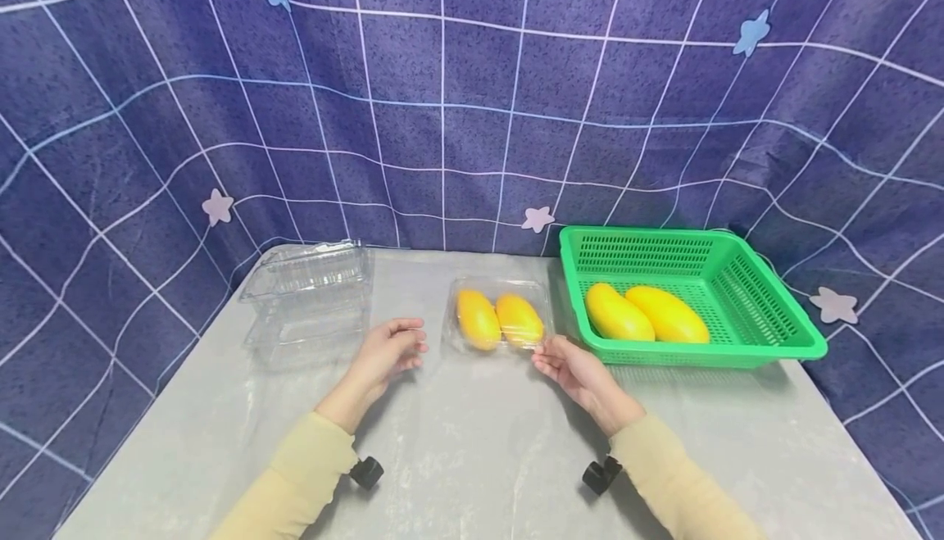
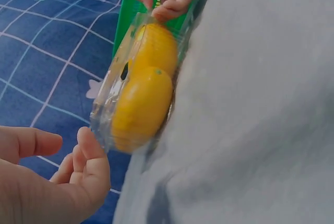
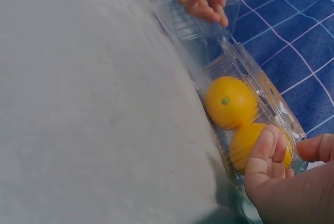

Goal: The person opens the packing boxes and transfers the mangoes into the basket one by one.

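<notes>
A clear plastic clamshell box (image 1: 497,351) stands closed mid-table, with two yellow mangoes (image 1: 478,320) inside, seen through the lid. Left of it, my left hand (image 1: 388,353) hovers with loosely bent fingers; a gap separates it from the box, and nothing is in it. My right hand (image 1: 578,372) is at the box's front right corner, its fingertips touching or very close to the edge. In the right wrist view, thumb and fingers of the right hand (image 3: 282,177) stand apart beside the box; whether they touch it is hard to tell.
At the right a green plastic basket (image 1: 737,351) holds two more mangoes (image 1: 667,315). Open empty clear clamshell boxes (image 1: 310,310), seemingly stacked, stand at the back left of the grey table (image 1: 472,458). A blue checked curtain (image 1: 472,138) hangs behind.
</notes>
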Tool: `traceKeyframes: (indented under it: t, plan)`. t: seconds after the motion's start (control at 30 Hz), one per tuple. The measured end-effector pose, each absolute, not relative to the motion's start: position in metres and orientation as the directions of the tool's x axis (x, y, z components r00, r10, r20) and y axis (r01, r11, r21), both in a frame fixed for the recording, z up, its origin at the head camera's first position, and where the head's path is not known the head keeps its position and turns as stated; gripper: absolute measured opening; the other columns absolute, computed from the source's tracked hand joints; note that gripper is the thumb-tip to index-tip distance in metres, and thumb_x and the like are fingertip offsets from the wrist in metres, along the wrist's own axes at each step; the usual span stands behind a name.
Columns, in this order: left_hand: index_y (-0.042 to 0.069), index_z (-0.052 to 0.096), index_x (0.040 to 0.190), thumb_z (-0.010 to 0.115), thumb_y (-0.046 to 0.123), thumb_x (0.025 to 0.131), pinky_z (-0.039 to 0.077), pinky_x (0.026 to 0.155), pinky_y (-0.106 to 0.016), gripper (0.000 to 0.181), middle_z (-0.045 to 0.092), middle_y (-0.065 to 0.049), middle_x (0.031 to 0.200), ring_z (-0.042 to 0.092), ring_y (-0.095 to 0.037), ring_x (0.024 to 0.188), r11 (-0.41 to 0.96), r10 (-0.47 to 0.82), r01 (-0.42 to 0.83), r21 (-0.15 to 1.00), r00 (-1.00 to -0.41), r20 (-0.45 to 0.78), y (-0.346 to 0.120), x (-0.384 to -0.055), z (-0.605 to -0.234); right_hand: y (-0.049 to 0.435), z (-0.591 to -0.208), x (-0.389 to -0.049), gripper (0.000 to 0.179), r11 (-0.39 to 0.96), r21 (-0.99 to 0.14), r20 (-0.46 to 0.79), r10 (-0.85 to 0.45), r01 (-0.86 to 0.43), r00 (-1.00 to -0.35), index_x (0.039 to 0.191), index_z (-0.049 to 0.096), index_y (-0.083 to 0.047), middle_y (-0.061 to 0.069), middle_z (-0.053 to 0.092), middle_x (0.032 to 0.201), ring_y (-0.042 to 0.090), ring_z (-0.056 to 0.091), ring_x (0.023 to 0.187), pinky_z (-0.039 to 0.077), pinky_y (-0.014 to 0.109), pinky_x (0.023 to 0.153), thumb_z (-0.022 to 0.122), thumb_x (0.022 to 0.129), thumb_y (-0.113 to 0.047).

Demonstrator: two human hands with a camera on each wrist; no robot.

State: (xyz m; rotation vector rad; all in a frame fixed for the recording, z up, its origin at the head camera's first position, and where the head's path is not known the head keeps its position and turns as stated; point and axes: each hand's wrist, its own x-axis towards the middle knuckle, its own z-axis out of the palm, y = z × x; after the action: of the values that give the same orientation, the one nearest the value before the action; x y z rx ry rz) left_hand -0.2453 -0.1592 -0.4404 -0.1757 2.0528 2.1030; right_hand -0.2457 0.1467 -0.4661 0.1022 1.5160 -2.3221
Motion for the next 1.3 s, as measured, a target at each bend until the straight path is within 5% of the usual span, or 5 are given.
traceKeyframes:
  t: [0.5, 1.0, 1.3]
  plan:
    - [-0.009, 0.041, 0.132, 0.053, 0.006, 0.091, 0.056, 0.077, -0.029, 0.045, 0.058, -0.011, 0.106, 0.061, -0.016, 0.084, -0.185, 0.204, -0.377, 0.908, -0.918, -0.339, -0.144, -0.247, -0.460, 0.153, -0.467, -0.228, 0.010, -0.325, -0.875, -0.290, -0.244, 0.360, -0.925, 0.089, 0.041, -0.010, 0.004, 0.063, 0.080, 0.015, 0.063, 0.077, 0.054, 0.025, 0.079, 0.043, 0.092, 0.000]
    - [-0.011, 0.039, 0.128, 0.053, 0.004, 0.090, 0.055, 0.067, -0.025, 0.043, 0.060, -0.004, 0.084, 0.060, -0.011, 0.072, -0.148, 0.299, -0.418, 0.897, -0.883, -0.362, -0.136, -0.230, -0.460, 0.160, -0.467, -0.210, 0.009, -0.282, -0.898, -0.234, -0.346, 0.339, -0.909, 0.097, 0.039, -0.007, 0.003, 0.062, 0.083, 0.015, 0.063, 0.080, 0.054, 0.026, 0.078, 0.043, 0.093, 0.000]
    - [-0.012, 0.039, 0.125, 0.053, 0.003, 0.090, 0.055, 0.065, -0.024, 0.042, 0.057, -0.005, 0.086, 0.059, -0.012, 0.072, -0.106, 0.307, -0.408, 0.907, -0.881, -0.361, -0.140, -0.221, -0.462, 0.168, -0.471, -0.201, 0.016, -0.320, -0.871, -0.216, -0.430, 0.372, -0.876, 0.107, 0.040, -0.005, 0.006, 0.065, 0.092, 0.017, 0.064, 0.087, 0.054, 0.030, 0.087, 0.047, 0.093, -0.002]
